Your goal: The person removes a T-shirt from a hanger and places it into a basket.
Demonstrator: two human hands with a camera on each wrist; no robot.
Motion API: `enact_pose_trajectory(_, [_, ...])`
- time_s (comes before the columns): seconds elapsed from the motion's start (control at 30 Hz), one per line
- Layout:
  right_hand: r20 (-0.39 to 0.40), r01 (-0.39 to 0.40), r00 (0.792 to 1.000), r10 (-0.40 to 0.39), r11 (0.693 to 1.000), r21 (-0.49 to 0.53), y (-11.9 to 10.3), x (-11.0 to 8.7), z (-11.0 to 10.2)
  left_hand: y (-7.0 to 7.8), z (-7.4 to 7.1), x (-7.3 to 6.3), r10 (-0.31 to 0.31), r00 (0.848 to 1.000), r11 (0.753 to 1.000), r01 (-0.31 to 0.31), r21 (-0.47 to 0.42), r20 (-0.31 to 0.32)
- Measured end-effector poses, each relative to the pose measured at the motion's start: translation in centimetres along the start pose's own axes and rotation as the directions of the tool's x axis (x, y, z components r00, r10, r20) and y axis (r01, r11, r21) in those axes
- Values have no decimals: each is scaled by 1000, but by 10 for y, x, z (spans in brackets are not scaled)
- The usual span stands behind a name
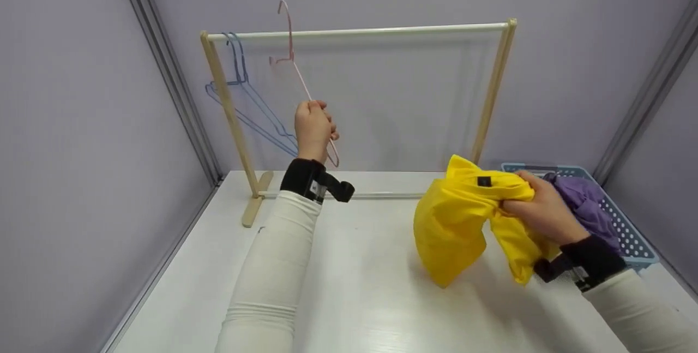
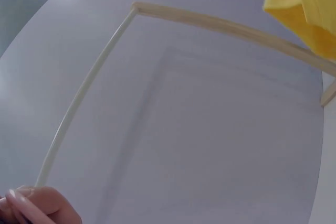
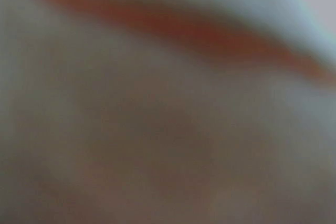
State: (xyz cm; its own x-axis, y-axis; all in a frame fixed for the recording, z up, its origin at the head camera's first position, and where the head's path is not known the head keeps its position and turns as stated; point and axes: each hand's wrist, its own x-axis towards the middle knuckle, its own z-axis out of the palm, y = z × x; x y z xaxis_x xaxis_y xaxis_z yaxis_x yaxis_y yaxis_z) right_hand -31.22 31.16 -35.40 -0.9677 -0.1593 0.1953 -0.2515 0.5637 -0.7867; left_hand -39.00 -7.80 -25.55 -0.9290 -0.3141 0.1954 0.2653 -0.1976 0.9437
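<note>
My left hand (image 1: 314, 128) grips a pink clothes hanger (image 1: 302, 81) by its side, with the hook pointing up in front of the rack's top bar. In the left wrist view the left hand (image 2: 50, 205) shows at the lower left corner, fingers curled round the pink hanger (image 2: 27, 206). On the right, my right hand (image 1: 545, 211) clutches a bunched yellow garment (image 1: 452, 222) with a small dark label, its cloth hanging down over the white table. A corner of the yellow garment (image 2: 304, 11) enters the left wrist view. Close blurred surfaces fill the right wrist view.
A rack with wooden posts (image 1: 495, 88) and a white top bar (image 1: 381, 31) stands at the back of the table (image 1: 360, 276). Blue hangers (image 1: 240, 77) hang at its left end. Behind my right hand, a blue basket (image 1: 635, 238) holds purple cloth (image 1: 581, 197).
</note>
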Motion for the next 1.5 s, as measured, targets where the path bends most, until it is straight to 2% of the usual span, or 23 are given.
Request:
enact_pose_trajectory(0.13, [-102,-5,995,2,999,-35,-8,1,-30,9,-7,14,-20,999,999,21,32,-32])
enact_pose_trajectory(0.23, [-196,-43,980,37,999,-25,-12,3,-52,10,-12,23,-40,998,998,42,38,-42])
enact_pose_trajectory(0.33, [-312,-78,947,76,997,5,-13,7,-72,8,-18,32,-59,996,997,62,47,-62])
enact_pose_trajectory(0.4, [-387,-106,915,112,994,36,-12,12,-83,6,-23,37,-75,993,994,81,69,-90])
enact_pose_trajectory(0.53, [-501,-197,835,226,974,112,-5,22,-100,4,-35,45,-117,984,990,126,61,-136])
enact_pose_trajectory(0.6, [-537,-248,791,292,956,155,1,27,-107,2,-40,48,-141,980,989,144,14,-143])
enact_pose_trajectory(0.73, [-607,-309,686,402,916,257,15,35,-114,-2,-49,53,-173,974,983,161,-90,-147])
enact_pose_trajectory(0.87, [-681,-283,571,458,889,360,28,41,-118,-6,-55,54,-195,970,975,176,-134,-145])
enact_pose_trajectory(0.97, [-725,-228,504,469,882,412,37,46,-117,-10,-58,54,-195,970,979,182,-94,-146])
enact_pose_trajectory(1.03, [-753,-215,476,455,890,402,43,50,-115,-12,-60,54,-169,973,986,168,-17,-155])
enact_pose_trajectory(1.07, [-762,-222,467,448,894,389,47,51,-114,-13,-60,54,-139,977,988,149,49,-163])
enact_pose_trajectory(1.13, [-764,-261,469,444,895,361,54,52,-111,-13,-62,54,-73,984,968,109,227,-162])
enact_pose_trajectory(1.17, [-763,-297,473,441,895,333,59,52,-109,-13,-62,53,-31,987,938,82,336,-155])
enact_pose_trajectory(1.23, [-743,-383,508,437,887,259,70,51,-104,-12,-62,53,40,990,854,37,519,-137])
enact_pose_trajectory(1.27, [-723,-425,538,434,880,213,77,51,-102,-11,-62,53,70,990,808,17,589,-125])
enact_pose_trajectory(1.33, [-661,-495,618,425,864,93,92,48,-98,-11,-61,53,104,989,744,-7,669,-106])
enact_pose_trajectory(1.37, [-618,-518,666,418,855,20,100,47,-96,-11,-60,53,114,988,724,-12,689,-103])
enact_pose_trajectory(1.43, [-494,-528,764,415,842,-109,114,44,-92,-12,-59,53,127,987,708,-17,706,-103])
enact_pose_trajectory(1.47, [-415,-529,802,431,834,-157,119,43,-89,-13,-59,53,135,985,703,-22,711,-103])
enact_pose_trajectory(1.5, [-332,-526,831,447,825,-204,123,41,-86,-14,-59,53,143,984,697,-25,717,-104])
